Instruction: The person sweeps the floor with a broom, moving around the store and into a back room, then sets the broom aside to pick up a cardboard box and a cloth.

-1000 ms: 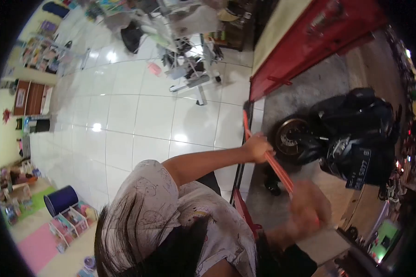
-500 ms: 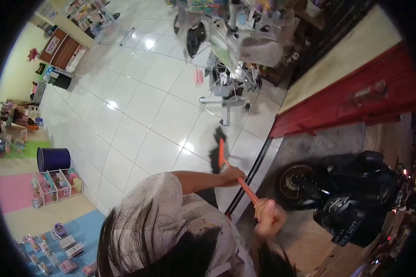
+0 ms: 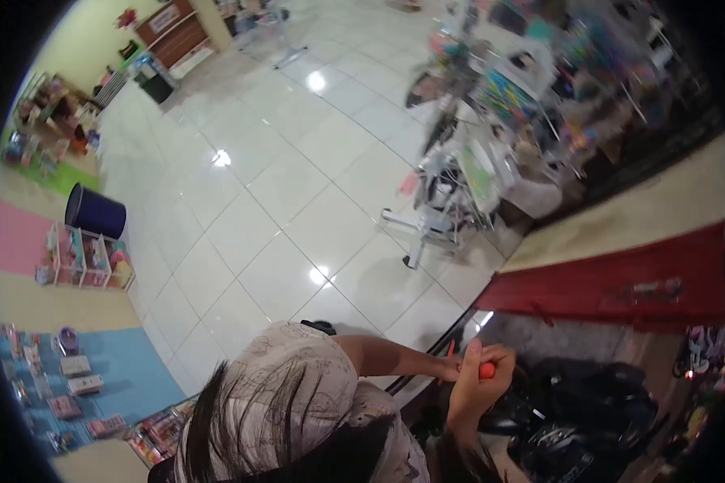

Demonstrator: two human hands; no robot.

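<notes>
Both my hands are closed on the orange handle of a broom (image 3: 487, 370). The rounded handle end pokes out of my right hand (image 3: 479, 385), whose thumb points up. My left hand (image 3: 447, 369) grips farther along, partly hidden behind the right one. A small orange piece shows just above the hands. The bristles are hidden from view. The hands are over the dark door track at the edge of the white tiled floor (image 3: 282, 193), close to a parked black motorcycle (image 3: 588, 402).
A red door panel (image 3: 604, 282) stands at the right. Wheeled white racks (image 3: 435, 221) with bagged goods fill the upper right. On the left are a dark blue bin (image 3: 95, 211), a white wire basket (image 3: 93, 262) and wall goods on a blue panel (image 3: 129, 362).
The broom has left the tiled floor and swung toward the doorway and motorcycle; its dark bristles no longer show. My hands are closer together. The view has turned and shifted.
</notes>
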